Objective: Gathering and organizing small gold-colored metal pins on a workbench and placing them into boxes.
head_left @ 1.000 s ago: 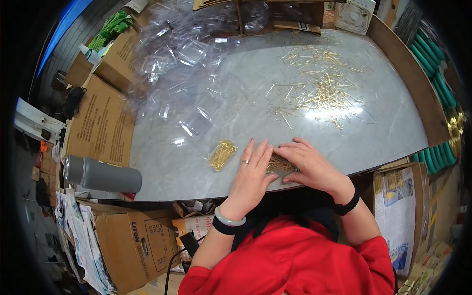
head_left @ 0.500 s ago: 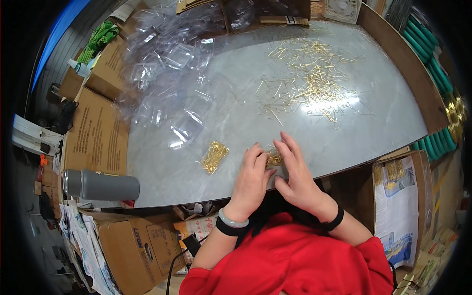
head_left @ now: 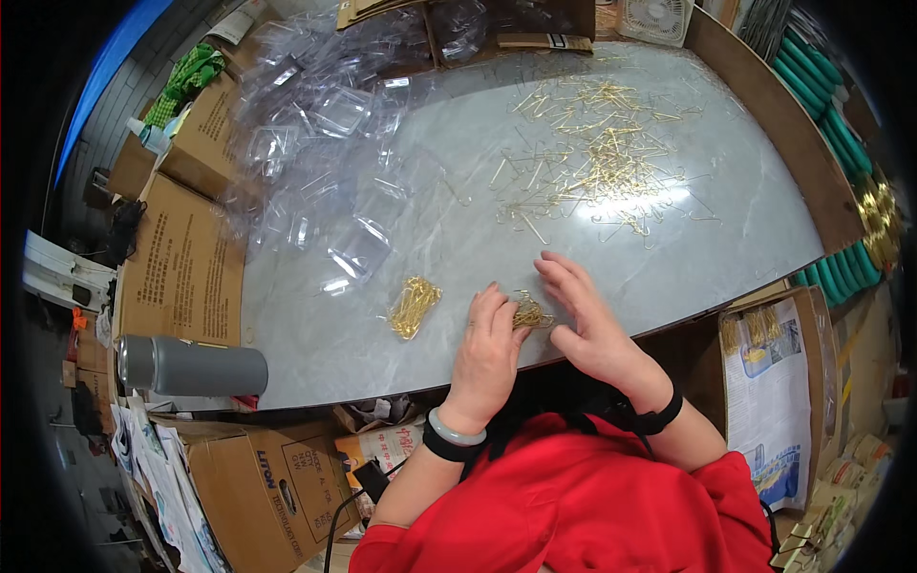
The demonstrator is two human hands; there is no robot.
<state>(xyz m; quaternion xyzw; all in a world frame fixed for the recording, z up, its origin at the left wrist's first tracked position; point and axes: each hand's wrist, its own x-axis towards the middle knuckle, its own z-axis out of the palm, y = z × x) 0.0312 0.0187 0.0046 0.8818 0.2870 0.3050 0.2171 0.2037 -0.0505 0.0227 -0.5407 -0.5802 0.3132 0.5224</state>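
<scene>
My left hand (head_left: 485, 349) is closed around the left end of a small bundle of gold wire hooks (head_left: 532, 313) near the table's front edge. Just right of the bundle, my right hand (head_left: 597, 334) has its fingers stretched out, with its thumb close to the hooks' right end. A second bundle of gold hooks (head_left: 415, 307) lies on the table left of my left hand, apparently in a clear case. Farther off, many loose gold hooks (head_left: 616, 158) are scattered across the far right part of the grey table (head_left: 458, 248).
Clear plastic cases (head_left: 344, 115) are heaped at the far left. A grey bottle (head_left: 191, 366) lies on its side at the left front edge. Cardboard boxes (head_left: 191, 258) line the left side, and a brown board (head_left: 774, 124) borders the right. A white fan (head_left: 655, 19) stands at the back.
My right hand has moved right, away from the bundle, leaving more of the hooks visible. My left hand stays at the bundle's left end.
</scene>
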